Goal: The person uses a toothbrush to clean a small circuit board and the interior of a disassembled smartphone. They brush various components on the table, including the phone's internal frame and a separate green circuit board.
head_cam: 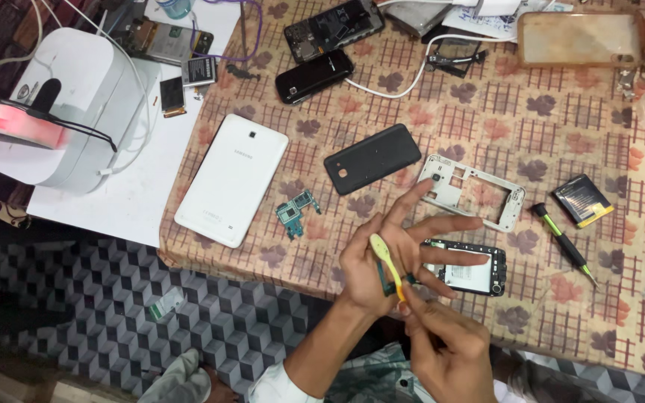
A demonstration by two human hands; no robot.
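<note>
Near the tabletop's front edge, the left hand (382,257) pinches a small circuit board (388,282), other fingers spread. The right hand (442,339) is clamped on a yellow brush (384,257) laid against it. Opened phone (466,267), frame (474,192) and back cover (372,158) lie apart; nothing is reassembled.

We have a single view — the head camera, looking steeply down from above and in front of our chest. It sits fairly near: our left hand (393,257) and right hand (449,347) fill the 6 o'clock area, the desk (531,134) spreads toward 12 and 3 o'clock, the patterned floor (113,298) lies toward 8 o'clock.
</note>
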